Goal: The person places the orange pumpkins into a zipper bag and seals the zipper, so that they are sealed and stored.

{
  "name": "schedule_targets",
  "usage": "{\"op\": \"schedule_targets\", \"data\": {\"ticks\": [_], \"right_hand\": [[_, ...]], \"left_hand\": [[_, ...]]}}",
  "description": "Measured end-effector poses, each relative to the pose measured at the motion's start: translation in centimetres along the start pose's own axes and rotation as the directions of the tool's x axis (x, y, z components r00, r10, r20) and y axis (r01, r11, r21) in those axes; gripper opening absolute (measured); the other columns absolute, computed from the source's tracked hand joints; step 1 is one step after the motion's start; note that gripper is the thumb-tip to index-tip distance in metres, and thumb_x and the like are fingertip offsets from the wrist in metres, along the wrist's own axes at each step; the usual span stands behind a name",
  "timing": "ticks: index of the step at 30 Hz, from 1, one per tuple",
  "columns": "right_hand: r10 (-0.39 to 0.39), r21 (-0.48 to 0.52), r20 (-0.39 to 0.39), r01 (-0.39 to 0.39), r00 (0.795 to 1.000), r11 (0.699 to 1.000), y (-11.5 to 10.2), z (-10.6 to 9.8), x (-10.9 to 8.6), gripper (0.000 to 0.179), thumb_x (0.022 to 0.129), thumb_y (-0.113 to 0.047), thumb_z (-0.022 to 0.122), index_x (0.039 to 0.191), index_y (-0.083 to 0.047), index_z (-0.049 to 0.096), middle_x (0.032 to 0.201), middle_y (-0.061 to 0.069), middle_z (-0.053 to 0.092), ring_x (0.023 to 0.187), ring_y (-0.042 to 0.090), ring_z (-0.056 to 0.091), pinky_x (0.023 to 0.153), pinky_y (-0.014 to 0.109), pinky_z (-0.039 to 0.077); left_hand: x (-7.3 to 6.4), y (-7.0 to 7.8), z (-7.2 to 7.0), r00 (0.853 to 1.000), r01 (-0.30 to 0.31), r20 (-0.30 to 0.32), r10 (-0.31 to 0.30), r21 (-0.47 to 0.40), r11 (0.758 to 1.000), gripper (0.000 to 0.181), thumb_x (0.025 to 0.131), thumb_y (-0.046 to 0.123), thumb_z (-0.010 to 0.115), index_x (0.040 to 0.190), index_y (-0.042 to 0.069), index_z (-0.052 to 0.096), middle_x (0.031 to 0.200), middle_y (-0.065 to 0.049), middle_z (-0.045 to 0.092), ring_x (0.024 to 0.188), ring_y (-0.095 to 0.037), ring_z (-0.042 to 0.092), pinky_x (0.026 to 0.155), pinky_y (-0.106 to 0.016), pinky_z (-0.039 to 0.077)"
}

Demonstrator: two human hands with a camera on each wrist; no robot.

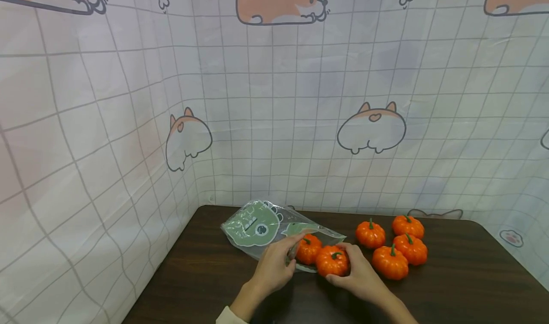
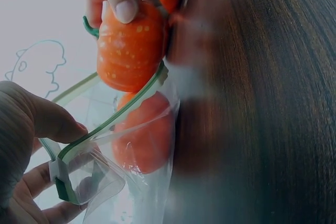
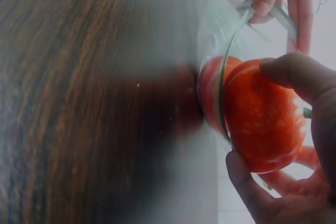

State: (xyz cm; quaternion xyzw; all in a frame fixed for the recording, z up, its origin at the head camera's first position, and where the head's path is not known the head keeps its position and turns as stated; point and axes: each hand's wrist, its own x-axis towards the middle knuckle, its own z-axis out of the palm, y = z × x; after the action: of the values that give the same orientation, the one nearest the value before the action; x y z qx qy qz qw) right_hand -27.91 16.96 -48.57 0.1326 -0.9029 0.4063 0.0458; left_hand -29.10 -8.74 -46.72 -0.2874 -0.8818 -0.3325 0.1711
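Observation:
A clear zip bag [image 1: 274,231] with green cartoon prints lies on the dark table, its mouth toward the right. My left hand [image 1: 274,262] pinches the bag's green zip edge [image 2: 118,113] near the slider, holding the mouth apart. Inside the bag sits one small orange pumpkin [image 1: 309,249], seen through the plastic in the left wrist view. With my right hand [image 1: 359,272] I grip a second pumpkin [image 1: 332,261] right at the bag's mouth, fingers and thumb around its sides. Its green stem [image 3: 307,113] points up.
To the right of my right hand stand several more orange pumpkins [image 1: 390,262] in a loose cluster. The dark wooden table [image 1: 463,276] meets a white grid-patterned cloth [image 1: 296,171] with cartoon dogs behind it and at both sides.

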Motion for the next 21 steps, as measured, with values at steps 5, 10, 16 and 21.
{"op": "schedule_targets", "data": {"ticks": [5, 10, 16, 21], "right_hand": [[0.022, -0.002, -0.006, -0.022, 1.000, 1.000, -0.25, 0.16, 0.06, 0.083, 0.075, -0.040, 0.089, 0.142, -0.011, 0.049, 0.132, 0.014, 0.053, 0.109, 0.021, 0.059, 0.090, 0.041, 0.051], [0.032, 0.005, -0.006, -0.032, 0.999, 0.999, -0.51, 0.26, 0.26, 0.083, 0.076, -0.040, 0.089, 0.143, -0.011, 0.049, 0.133, 0.014, 0.053, 0.109, 0.022, 0.059, 0.091, 0.042, 0.052], [0.028, 0.006, -0.008, -0.028, 1.000, 1.000, -0.85, 0.38, 0.48, 0.082, 0.075, -0.039, 0.089, 0.142, -0.012, 0.051, 0.127, 0.013, 0.054, 0.105, 0.020, 0.059, 0.088, 0.041, 0.052], [0.030, 0.003, -0.016, -0.030, 0.999, 1.000, -0.94, 0.54, 0.61, 0.082, 0.075, -0.038, 0.090, 0.141, -0.012, 0.051, 0.124, 0.014, 0.054, 0.102, 0.021, 0.060, 0.085, 0.041, 0.053]], "left_hand": [[-0.05, -0.01, 0.11, 1.000, 0.000, 0.000, 0.000, -0.002, 1.000, 0.072, 0.078, -0.006, 0.072, 0.144, 0.019, 0.059, 0.085, 0.001, 0.063, 0.066, -0.004, 0.044, 0.058, -0.018, 0.039], [-0.07, 0.00, 0.09, 1.000, 0.004, 0.001, -0.004, 0.011, 1.000, 0.070, 0.079, -0.004, 0.072, 0.144, 0.021, 0.060, 0.105, -0.001, 0.072, 0.067, -0.005, 0.045, 0.060, -0.019, 0.040], [-0.12, 0.05, 0.02, 1.000, -0.004, -0.008, 0.004, 0.031, 1.000, 0.069, 0.079, -0.003, 0.073, 0.142, 0.021, 0.061, 0.133, 0.001, 0.069, 0.074, -0.008, 0.051, 0.064, -0.020, 0.043], [-0.12, 0.14, 0.02, 1.000, -0.005, 0.001, 0.005, 0.033, 0.999, 0.068, 0.080, -0.003, 0.072, 0.143, 0.022, 0.060, 0.141, 0.003, 0.065, 0.081, -0.008, 0.055, 0.069, -0.020, 0.045]]}}
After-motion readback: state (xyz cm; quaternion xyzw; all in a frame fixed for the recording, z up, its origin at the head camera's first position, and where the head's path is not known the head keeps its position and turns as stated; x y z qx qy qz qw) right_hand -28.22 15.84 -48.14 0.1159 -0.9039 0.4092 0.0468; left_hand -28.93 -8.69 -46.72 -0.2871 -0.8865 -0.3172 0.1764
